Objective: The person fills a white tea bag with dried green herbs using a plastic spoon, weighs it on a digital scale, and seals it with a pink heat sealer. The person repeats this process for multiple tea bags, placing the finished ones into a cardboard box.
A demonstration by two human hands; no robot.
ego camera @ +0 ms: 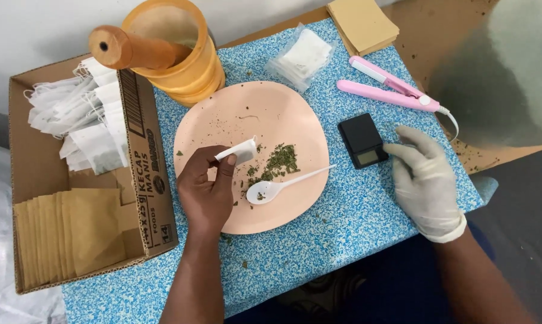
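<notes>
Left hand: the bare left hand [208, 189] pinched a small white tea bag [238, 150] between thumb and fingertips, above the plate's left half
Right hand: the gloved right hand [424, 174] lay loosely spread, fingertips touching the black pocket scale [362, 140]; it gripped nothing
Tea bag: thin paper, slightly crumpled; well apart from the scale
Plate: round, matte peach plate [295, 114] held dried green leaf flakes [280, 161] and a white plastic spoon [277, 187]
Tabletop: speckled blue tabletop [355, 222]
</notes>
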